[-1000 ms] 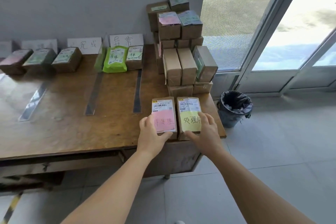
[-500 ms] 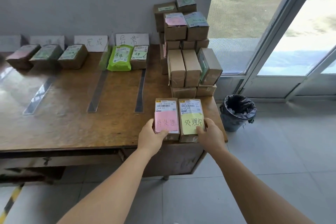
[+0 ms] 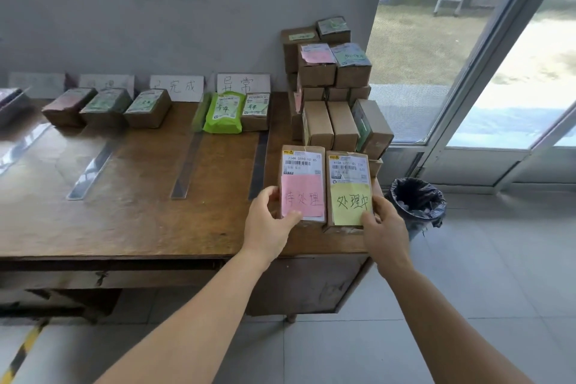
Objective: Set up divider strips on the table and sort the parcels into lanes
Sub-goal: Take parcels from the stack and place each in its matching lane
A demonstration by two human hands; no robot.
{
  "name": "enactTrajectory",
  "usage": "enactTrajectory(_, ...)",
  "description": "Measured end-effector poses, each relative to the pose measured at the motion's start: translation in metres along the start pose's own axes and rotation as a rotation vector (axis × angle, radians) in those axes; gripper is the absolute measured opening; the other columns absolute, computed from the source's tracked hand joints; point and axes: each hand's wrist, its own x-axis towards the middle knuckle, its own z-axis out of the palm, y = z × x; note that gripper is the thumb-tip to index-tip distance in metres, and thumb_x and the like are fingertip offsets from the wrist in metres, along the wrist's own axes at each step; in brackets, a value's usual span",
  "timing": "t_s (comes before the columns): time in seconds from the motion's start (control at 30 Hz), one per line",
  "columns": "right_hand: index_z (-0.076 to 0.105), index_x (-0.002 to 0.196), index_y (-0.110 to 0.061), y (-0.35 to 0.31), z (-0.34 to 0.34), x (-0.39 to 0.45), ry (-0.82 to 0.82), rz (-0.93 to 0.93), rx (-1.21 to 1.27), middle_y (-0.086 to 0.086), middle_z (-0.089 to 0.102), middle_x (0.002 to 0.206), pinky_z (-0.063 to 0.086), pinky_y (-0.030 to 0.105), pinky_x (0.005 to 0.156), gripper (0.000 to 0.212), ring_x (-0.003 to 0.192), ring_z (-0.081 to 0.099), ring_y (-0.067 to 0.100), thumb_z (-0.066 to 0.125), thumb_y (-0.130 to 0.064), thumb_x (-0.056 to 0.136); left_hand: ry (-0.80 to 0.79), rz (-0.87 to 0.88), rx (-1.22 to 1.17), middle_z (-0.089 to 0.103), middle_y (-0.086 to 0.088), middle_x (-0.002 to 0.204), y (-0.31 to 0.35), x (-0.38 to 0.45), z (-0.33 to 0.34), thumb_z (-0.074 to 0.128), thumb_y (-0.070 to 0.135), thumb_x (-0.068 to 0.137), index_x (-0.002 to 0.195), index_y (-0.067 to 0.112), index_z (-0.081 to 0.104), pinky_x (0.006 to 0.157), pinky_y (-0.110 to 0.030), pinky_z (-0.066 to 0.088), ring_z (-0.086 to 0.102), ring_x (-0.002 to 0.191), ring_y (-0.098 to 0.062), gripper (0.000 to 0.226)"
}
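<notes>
With the left hand (image 3: 268,221) gripping the pink-labelled brown cardboard parcel (image 3: 303,184) and the right hand (image 3: 384,224) gripping the yellow-labelled brown cardboard parcel (image 3: 348,190) at the wooden bench (image 3: 124,212) corner, swapped lanes or an edge drop seem possible.

I take this for a small parcel-sorting room. A worn wooden table (image 3: 131,215) against a grey wall carries a stack of taped cardboard parcels (image 3: 333,93) with barcode labels, clear divider strips (image 3: 187,165) marking lanes, and handwritten paper signs (image 3: 177,88) propped at the wall. A lined waste bin (image 3: 416,204) stands on the tiled floor beside a glazed sliding door (image 3: 486,72).
</notes>
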Motion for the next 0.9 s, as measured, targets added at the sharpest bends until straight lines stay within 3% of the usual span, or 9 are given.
enactTrajectory(0.07,0.053,0.131,-0.02,-0.019,0.003,-0.005,0.022,-0.039,0.031,-0.002,0.063,0.12,0.05,0.041,0.091,0.039,0.106,0.059,0.015,0.046,-0.013,0.093,0.015,0.052,-0.03,0.049,0.01,0.131,0.005,-0.001,-0.016,0.074,0.034,0.081,0.132,0.03,0.041,0.088,-0.013,0.033,0.041,0.11,0.001,0.061)
enactTrajectory(0.2,0.051,0.133,-0.023,-0.055,0.016,-0.018,0.032,-0.101,0.112,-0.006,0.066,0.113,0.05,0.041,0.092,0.039,0.104,0.06,0.012,0.044,-0.016,0.095,0.08,0.123,-0.079,0.046,0.026,0.114,0.014,-0.003,-0.059,0.073,0.038,0.081,0.12,0.044,0.038,0.069,-0.003,0.032,0.043,0.098,0.015,0.053)
enactTrajectory(0.3,0.048,0.136,-0.027,-0.082,0.036,-0.031,-0.004,-0.109,0.196,-0.009,0.064,0.117,0.05,0.039,0.093,0.04,0.108,0.059,0.01,0.044,-0.02,0.097,0.136,0.151,-0.107,0.045,0.026,0.115,0.015,-0.004,-0.096,0.073,0.038,0.081,0.125,0.042,0.04,0.077,-0.005,0.029,0.045,0.1,0.006,0.055)
enactTrajectory(0.4,0.048,0.136,-0.026,-0.109,0.064,-0.048,-0.052,-0.146,0.263,-0.01,0.063,0.121,0.05,0.036,0.095,0.041,0.111,0.059,0.008,0.045,-0.017,0.096,0.192,0.155,-0.124,0.046,0.022,0.119,0.006,-0.007,-0.138,0.072,0.039,0.081,0.124,0.044,0.039,0.087,-0.017,0.034,0.043,0.107,-0.001,0.054)
enactTrajectory(0.5,0.049,0.136,-0.027,-0.131,0.09,-0.063,-0.088,-0.182,0.303,-0.012,0.066,0.117,0.053,0.02,0.08,0.044,0.101,0.062,0.0,0.046,-0.011,0.095,0.229,0.15,-0.147,0.051,0.016,0.124,-0.003,-0.009,-0.173,0.072,0.038,0.082,0.125,0.043,0.04,0.092,-0.026,0.042,0.048,0.111,-0.008,0.054)
enactTrajectory(0.6,0.05,0.134,-0.029,-0.153,0.118,-0.078,-0.134,-0.22,0.327,-0.015,0.066,0.112,0.051,0.011,0.064,0.043,0.091,0.063,-0.004,0.047,-0.009,0.095,0.272,0.142,-0.169,0.052,0.023,0.111,-0.013,-0.012,-0.211,0.071,0.037,0.083,0.12,0.047,0.04,0.091,-0.028,0.046,0.05,0.108,-0.009,0.05)
enactTrajectory(0.77,0.05,0.134,-0.033,-0.188,0.16,-0.095,-0.227,-0.257,0.348,-0.017,0.066,0.111,0.055,0.023,0.078,0.043,0.102,0.062,0.001,0.049,-0.014,0.096,0.338,0.13,-0.221,0.056,0.022,0.109,-0.029,-0.017,-0.265,0.07,0.036,0.084,0.116,0.048,0.041,0.077,-0.016,0.044,0.055,0.104,-0.011,0.045)
enactTrajectory(0.9,0.044,0.137,-0.036,-0.211,0.194,-0.099,-0.335,-0.271,0.364,-0.014,0.066,0.11,0.053,0.013,0.067,0.042,0.102,0.062,0.001,0.049,-0.02,0.098,0.38,0.123,-0.271,0.059,0.016,0.112,-0.037,-0.011,-0.303,0.069,0.032,0.085,0.12,0.042,0.045,0.07,-0.014,0.047,0.057,0.103,-0.011,0.043)
